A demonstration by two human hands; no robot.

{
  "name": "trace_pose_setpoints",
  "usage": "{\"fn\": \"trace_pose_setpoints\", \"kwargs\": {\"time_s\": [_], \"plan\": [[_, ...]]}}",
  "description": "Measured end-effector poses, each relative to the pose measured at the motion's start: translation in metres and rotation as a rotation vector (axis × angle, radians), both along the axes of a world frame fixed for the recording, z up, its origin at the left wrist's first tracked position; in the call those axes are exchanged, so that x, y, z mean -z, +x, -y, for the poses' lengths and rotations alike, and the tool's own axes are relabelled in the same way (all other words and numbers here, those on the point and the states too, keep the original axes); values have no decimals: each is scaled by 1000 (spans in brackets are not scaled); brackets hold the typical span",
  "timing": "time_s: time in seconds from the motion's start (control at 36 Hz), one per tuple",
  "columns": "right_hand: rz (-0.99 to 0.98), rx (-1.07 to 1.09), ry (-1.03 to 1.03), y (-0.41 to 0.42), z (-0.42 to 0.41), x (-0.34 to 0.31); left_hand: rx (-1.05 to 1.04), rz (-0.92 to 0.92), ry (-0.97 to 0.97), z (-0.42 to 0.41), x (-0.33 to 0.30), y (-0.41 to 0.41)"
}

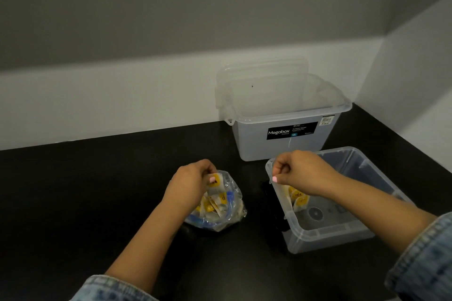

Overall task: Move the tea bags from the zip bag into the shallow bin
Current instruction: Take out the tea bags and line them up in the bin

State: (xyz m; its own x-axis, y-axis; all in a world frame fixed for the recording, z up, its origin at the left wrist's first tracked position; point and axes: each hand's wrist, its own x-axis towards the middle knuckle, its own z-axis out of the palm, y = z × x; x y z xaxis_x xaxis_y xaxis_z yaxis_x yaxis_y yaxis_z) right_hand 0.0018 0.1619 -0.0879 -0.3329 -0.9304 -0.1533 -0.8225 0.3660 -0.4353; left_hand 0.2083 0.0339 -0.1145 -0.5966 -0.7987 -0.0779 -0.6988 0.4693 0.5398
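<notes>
Few yellow-labelled tea bags [299, 199] in clear shallow plastic bin [325, 237], most remain in crumpled zip bag [221, 212]; left hand [193, 181] pinches one, right hand [297, 168] curled, contents unclear.

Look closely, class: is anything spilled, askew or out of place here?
Nothing is spilled. The zip bag sits crumpled but open, tea bags lie inside the shallow bin, and a lid leans behind the tall Megabox tub.
</notes>
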Motion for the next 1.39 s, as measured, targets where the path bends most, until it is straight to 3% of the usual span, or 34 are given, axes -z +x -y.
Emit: {"fn": "trace_pose_setpoints", "kwargs": {"time_s": [0.25,0.47,0.67,0.92,1.39], "plan": [[148,-71,-155,15,9,-17,76,-236,-64,-22,-33,-21],[93,-92,-149,-8,-5,-30,208,-393,-118,-54,-40,-62],[24,-111,47,-38,-34,-20,280,-341,-38,-75,-32,-89],[-54,-64,296,-72,-50,23,229,-290,-47,-74,-23,-95],[-206,9,411,-64,-15,74,113,-280,-23,-76,-10,-88]]}}
